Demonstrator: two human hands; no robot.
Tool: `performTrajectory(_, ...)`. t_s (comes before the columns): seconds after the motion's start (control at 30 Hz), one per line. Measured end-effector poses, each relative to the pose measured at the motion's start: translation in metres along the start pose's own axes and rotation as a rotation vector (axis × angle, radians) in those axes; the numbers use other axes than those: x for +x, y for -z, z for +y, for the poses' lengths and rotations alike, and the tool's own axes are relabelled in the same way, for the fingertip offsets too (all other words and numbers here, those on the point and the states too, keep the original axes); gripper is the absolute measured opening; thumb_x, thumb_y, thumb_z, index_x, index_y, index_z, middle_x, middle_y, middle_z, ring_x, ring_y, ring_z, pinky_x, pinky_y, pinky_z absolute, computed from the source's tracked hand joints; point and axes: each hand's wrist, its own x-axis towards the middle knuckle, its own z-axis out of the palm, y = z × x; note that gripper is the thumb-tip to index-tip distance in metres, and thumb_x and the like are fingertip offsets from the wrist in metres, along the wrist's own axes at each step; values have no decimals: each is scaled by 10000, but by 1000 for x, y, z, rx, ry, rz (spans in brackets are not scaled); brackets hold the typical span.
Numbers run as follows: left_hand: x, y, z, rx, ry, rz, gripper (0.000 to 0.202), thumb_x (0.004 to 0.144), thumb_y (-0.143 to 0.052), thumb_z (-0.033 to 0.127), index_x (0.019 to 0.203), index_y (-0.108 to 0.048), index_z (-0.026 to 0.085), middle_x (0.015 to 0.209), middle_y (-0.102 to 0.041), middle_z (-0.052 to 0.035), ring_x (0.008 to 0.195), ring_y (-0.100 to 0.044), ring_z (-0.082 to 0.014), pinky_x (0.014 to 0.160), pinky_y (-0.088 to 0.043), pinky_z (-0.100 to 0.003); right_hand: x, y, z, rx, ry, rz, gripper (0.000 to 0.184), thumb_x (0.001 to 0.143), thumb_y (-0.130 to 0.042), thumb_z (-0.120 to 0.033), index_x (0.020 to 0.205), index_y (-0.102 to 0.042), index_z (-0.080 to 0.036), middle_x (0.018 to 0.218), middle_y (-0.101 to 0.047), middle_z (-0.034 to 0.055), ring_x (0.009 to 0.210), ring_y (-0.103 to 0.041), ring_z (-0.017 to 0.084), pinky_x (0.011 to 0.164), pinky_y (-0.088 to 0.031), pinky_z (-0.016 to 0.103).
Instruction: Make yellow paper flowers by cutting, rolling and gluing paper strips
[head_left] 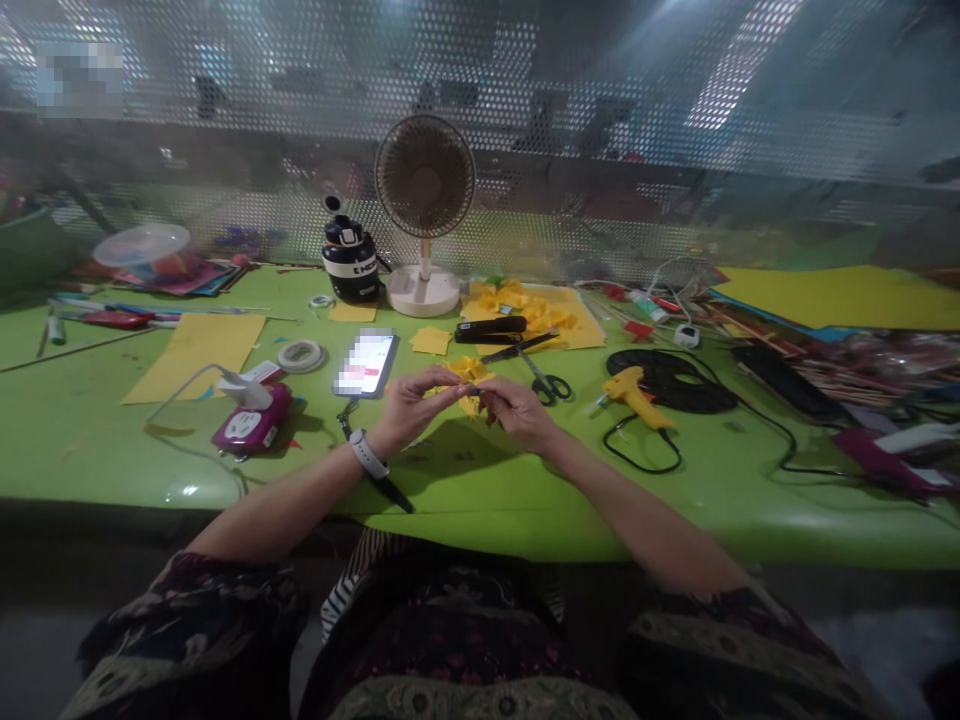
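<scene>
My left hand (421,402) and my right hand (517,412) meet over the middle of the green table, fingertips pinched close together. Between them is a yellow folded paper piece (471,404), showing above and below the fingers. A small dark spot at the fingertips is too small to make out. Just beyond my right hand lie black-handled scissors (551,386), their blades pointing away and partly overlapped by other things. A black stapler (491,330) rests behind my hands. To the left of my left hand lies a lit phone (365,364).
More yellow folded paper pieces (517,298) lie at the back. A yellow glue gun (634,397) with a looping cord sits right, by a black coil (690,382). A fan (424,190), a bottle (351,262), a tape roll (301,356) and a purple power socket (253,422) stand around.
</scene>
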Motion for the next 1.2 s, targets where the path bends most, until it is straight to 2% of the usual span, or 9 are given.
performTrajectory(0.13,0,-1,0,-25,11,17,86,753,-810,276,809,-783,217,808,-763,-44,760,-704,-150,700,-600,-296,0,2,-6,-39,-48,-37,403,986,-440,-547,1022,-651,-205,796,-584,18,564,-524,110,528,-464,251)
performTrajectory(0.23,0,-1,-1,-70,86,19,129,735,-823,307,802,-779,206,809,-758,-47,760,-704,-156,708,-600,-308,-1,3,-12,-108,-44,-53,361,1001,-430,-493,1005,-638,-198,733,-586,9,614,-538,130,585,-452,257)
performTrajectory(0.37,1,-2,0,-141,178,50,198,679,-859,342,747,-755,189,775,-745,-35,711,-690,-144,689,-595,-297,-1,1,-14,-177,-13,-9,283,948,-555,-440,1073,-613,-192,809,-643,24,673,-564,144,630,-452,266)
performTrajectory(0.47,1,-3,1,-153,213,77,228,656,-873,355,724,-742,181,750,-741,-30,693,-685,-140,680,-592,-290,-1,0,-12,-201,10,-2,241,957,-539,-420,1017,-620,-201,822,-657,30,695,-585,154,647,-460,272)
performTrajectory(0.63,2,-1,-1,-176,238,101,222,688,-856,362,758,-748,181,777,-756,-37,723,-700,-147,711,-591,-303,-1,1,-11,-245,12,-22,258,979,-502,-405,979,-646,-192,795,-652,35,686,-600,163,655,-470,283)
performTrajectory(0.87,4,5,-3,-163,242,100,219,717,-839,363,815,-761,183,821,-769,-49,759,-715,-152,741,-589,-315,-1,1,-10,-337,95,73,239,939,-583,-398,930,-689,-185,846,-700,82,749,-618,202,696,-482,328)
performTrajectory(1.2,8,8,-2,-122,254,135,271,718,-830,418,817,-753,179,815,-760,-53,768,-705,-159,759,-579,-332,0,6,-11,-408,84,158,236,925,-611,-421,883,-700,-206,818,-700,64,760,-625,203,701,-480,327)
